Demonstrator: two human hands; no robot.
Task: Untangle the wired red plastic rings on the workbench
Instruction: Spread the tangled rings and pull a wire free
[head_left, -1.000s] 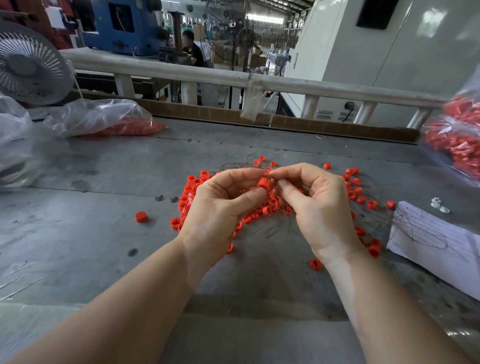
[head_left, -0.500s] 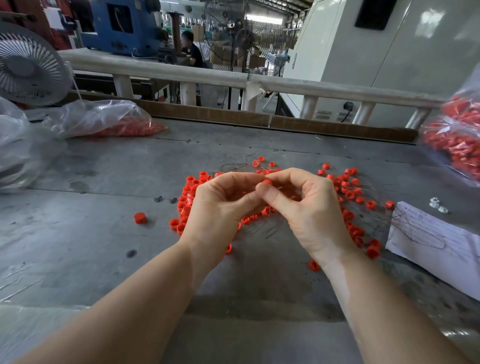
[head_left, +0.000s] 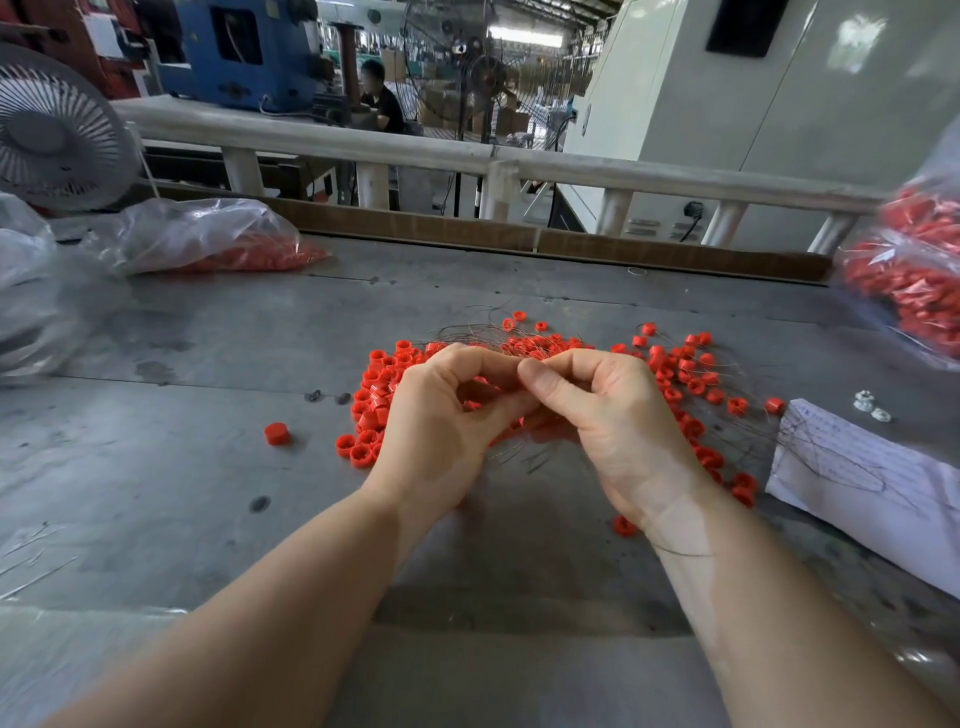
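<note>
Fingers of the left hand (head_left: 441, 431) and right hand (head_left: 618, 415) are pinching wire above the tangled red rings (head_left: 685, 384) lying mid-worktop (head_left: 208, 493); teasing one strand free is likely coming next.

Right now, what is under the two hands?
Under the left hand and right hand lies the pile of red rings tangled in thin wire on the grey workbench. The hands cover the pile's middle, so whatever they pinch stays hidden.
</note>
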